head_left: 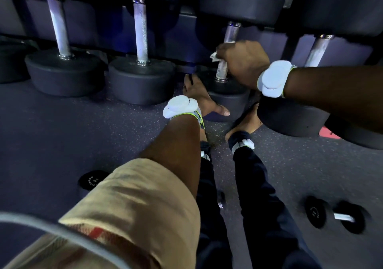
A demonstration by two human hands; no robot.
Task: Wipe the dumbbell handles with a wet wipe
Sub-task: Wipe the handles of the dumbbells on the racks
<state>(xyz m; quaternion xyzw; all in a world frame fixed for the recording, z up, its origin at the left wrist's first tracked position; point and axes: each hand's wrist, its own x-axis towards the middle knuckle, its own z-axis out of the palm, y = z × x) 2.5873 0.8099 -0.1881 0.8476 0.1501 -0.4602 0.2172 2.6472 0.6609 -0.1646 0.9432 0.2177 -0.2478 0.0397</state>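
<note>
Dark speckled rubber floor (62, 127), four big dumbbells leaning in a row against a rack (185, 22) behind. Right hand (242, 61) clenched round the third handle (222, 68), wet wipe (215, 55) bunched inside the grip, white corner poking out on the left of the fist. Left hand (199, 94) released, fingers straight, pressed flat on the lower weight (230, 102) of that same dumbbell, apparently bracing it. Fist sitting on the upper half of the bar, with a bare knurled stretch showing below, down to the collar. Progress, as a judgement: mid-wipe on handle three, lower part likely not yet covered. First handle (59, 27) and second handle (141, 30) off to the left, no hand near. Impossible to tell from the metal whether wiped or not: no clear wet sheen, light too dim. Fourth handle (317, 51) to the right, just beyond the right wrist, same uncertainty. Small dumbbell (335, 217) lying on the floor at lower right, another small one (92, 182) half hidden by the beige sleeve (134, 196), possibly also on the list. Best guess: somewhere mid-task, at least part of one handle left.
</note>
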